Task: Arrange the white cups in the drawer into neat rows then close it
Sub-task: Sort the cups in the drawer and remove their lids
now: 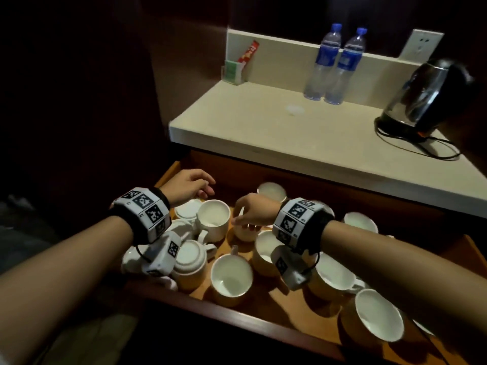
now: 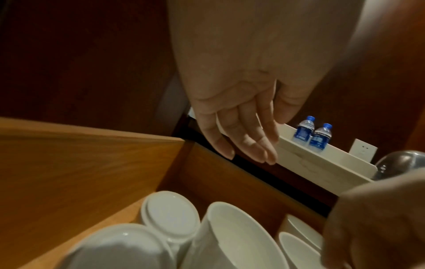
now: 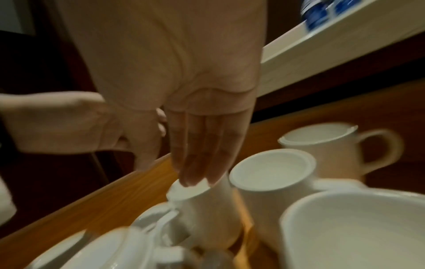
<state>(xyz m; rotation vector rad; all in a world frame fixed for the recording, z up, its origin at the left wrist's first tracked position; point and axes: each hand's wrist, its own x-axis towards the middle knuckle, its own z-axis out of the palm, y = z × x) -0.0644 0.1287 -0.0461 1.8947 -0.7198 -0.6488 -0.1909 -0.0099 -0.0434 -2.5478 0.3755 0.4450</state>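
White cups [image 1: 232, 277] lie scattered in the open drawer [image 1: 263, 312], not in rows: some upright, some mouth-down, handles pointing every way. A tight cluster sits against the drawer's left wall; the rest are strung toward the front right corner, and one stands at the back edge.

Right hand [image 1: 254, 213]: over the middle of the drawer, fingers extended downward. Wrist view shows the fingertips [image 3: 195, 180] touching the upturned base of an inverted cup [image 3: 202, 205]. Head view suggests the fingers are lowered around a cup, but whether they have closed on it I cannot tell. No curl is visible; the hand looks relaxed and touching.

Left hand [image 1: 188, 187]: above the back left corner of the drawer, fingers loose and nearly straight, holding nothing; clear of the cups below.

Key relation: the touched cup is directly below the right fingertips, its long axis roughly upright, base up, its handle toward the front of the drawer. The right hand is the nearer one. Judgement: a grasp from above is the likely next move; neighbouring cups sit just beside it, so clinking is a risk.

Beyond: a cream counter [image 1: 263, 133] with two water bottles [image 1: 332, 64] and a kettle [image 1: 427, 96].
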